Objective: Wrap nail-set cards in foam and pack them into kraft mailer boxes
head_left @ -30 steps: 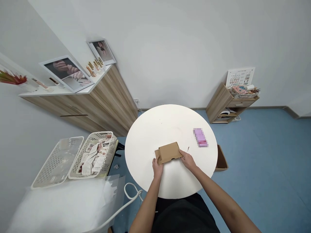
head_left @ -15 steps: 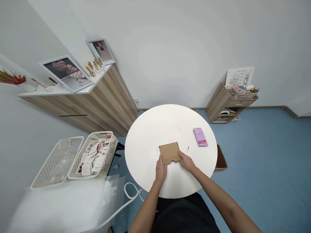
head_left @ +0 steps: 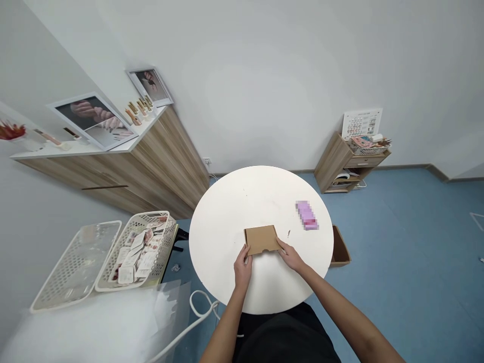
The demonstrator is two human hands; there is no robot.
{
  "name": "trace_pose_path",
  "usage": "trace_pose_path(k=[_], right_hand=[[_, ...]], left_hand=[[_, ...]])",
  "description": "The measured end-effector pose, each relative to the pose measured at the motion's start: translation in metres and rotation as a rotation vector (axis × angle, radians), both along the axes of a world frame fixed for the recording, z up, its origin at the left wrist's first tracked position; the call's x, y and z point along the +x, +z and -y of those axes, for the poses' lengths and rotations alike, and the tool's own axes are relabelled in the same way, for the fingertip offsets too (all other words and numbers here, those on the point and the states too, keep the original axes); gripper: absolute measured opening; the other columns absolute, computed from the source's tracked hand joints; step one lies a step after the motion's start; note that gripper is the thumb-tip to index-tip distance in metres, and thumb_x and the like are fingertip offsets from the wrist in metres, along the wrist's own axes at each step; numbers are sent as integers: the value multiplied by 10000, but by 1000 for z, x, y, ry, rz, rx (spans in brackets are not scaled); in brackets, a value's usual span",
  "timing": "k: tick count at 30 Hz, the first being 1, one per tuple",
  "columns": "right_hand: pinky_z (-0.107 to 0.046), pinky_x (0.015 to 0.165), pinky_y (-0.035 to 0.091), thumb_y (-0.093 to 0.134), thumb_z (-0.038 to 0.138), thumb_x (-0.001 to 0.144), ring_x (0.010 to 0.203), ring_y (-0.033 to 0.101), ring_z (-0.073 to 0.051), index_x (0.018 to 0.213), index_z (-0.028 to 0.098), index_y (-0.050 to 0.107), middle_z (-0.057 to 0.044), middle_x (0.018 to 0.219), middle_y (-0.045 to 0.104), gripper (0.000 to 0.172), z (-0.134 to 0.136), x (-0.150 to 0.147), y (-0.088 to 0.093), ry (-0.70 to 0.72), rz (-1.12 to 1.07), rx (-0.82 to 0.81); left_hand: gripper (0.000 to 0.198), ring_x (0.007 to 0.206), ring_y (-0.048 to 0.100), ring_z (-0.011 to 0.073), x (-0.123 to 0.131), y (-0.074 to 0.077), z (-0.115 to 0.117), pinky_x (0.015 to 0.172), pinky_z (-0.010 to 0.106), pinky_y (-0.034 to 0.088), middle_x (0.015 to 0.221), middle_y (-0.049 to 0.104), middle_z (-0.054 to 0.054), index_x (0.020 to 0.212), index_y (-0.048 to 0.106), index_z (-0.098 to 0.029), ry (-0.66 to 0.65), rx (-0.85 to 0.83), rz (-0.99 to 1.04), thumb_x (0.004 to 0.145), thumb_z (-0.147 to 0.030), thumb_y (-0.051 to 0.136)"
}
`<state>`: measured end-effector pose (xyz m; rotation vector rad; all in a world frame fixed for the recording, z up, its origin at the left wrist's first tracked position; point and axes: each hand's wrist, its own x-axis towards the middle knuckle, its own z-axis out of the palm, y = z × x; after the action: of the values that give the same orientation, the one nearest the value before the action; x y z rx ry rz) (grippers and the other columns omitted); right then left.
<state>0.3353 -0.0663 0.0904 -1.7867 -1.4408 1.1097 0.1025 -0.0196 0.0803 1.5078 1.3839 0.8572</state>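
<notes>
A flat brown cardboard box [head_left: 261, 239] is held between my two hands over the round white table [head_left: 223, 212]. My left hand [head_left: 242, 264] grips its near left corner, thumb and fingers closed on the edge. On the near right side, my right hand [head_left: 288, 253] is closed on the box as well. A small notch shows in the edge facing me. Whether the box touches the table cannot be made out. To the right lies a purple and pink item [head_left: 307, 215], blurred into blocks.
Left of the table stand a white basket [head_left: 166, 252] of cards and packets and another white basket [head_left: 75, 267]. A white hose [head_left: 181, 335] loops near the table's edge. An open brown carton [head_left: 341, 247] sits on the floor at right, with a small wooden cabinet [head_left: 328, 166] behind.
The view has shifted slightly. My left fingers have moved up the left side of the box, and the box's left side wall shows more. Both hands still hold it.
</notes>
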Motion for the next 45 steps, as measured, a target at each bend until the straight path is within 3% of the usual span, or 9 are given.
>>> trace_pose_path(k=[7,12,16,20,24,30,38,42,45], right_hand=[[-440,1140,304,358,544,953,1366,411,-233,1464,303,378,-11,1472,460,565,-15,13,40,-127,-138,0],[-446,1030,440,414,624,906,1287,500,-260,1372,302,522,-33,1427,518,577,-30,18,51,-134,-217,-148],[-376,848,536,466,600,899,1138,608,-246,1276,301,616,-52,1284,631,504,-42,21,59,-134,-316,-277],[-301,754,546,507,569,892,1081,630,-233,1152,276,697,-60,1288,624,436,-55,24,68,-123,-336,-326],[-266,702,556,609,516,846,1059,636,-224,1113,273,714,-53,1347,584,376,-62,25,70,-145,-373,-349],[-271,718,580,701,449,797,1061,631,-216,1185,235,680,-77,1151,690,444,-62,31,61,-140,-402,-346],[-344,782,586,708,300,780,1002,660,-220,1228,232,656,-67,1084,717,456,-61,33,42,-59,-322,-213],[-397,919,516,591,258,846,1023,658,-223,1298,286,598,-38,1130,711,453,-50,25,37,-6,-67,-39],[-403,947,487,501,283,904,1055,650,-225,1416,329,454,-21,1153,703,516,-39,18,33,38,95,14]], left_hand=[[389,1026,655,242,8,63,-18,844,369,510,1139,699,91,1228,604,-229,36,-34,-131,940,-408,413],[282,820,668,213,10,79,-33,745,333,487,902,709,36,1004,599,-258,0,-64,-266,952,-422,376],[242,785,667,181,6,77,-51,706,306,519,865,687,13,871,568,-260,-31,-164,-191,920,-451,429],[267,829,672,180,0,74,-65,717,306,568,818,676,20,818,557,-237,-50,-310,-20,845,-500,529],[312,839,684,189,-6,72,-72,765,337,589,806,691,33,808,577,-210,-57,-398,99,759,-512,640],[368,856,694,199,-12,66,-77,817,384,593,886,726,65,841,633,-184,-90,-402,192,682,-502,730],[296,993,679,234,-14,51,-74,803,391,605,1035,725,84,958,692,-183,-123,-247,143,768,-407,655],[349,973,692,213,-9,43,-61,860,398,572,1099,719,61,1195,637,-236,-136,-37,-98,873,-270,507],[442,1082,654,223,-3,38,-49,951,417,523,1213,679,64,1319,557,-256,-163,136,-285,898,-190,440]])
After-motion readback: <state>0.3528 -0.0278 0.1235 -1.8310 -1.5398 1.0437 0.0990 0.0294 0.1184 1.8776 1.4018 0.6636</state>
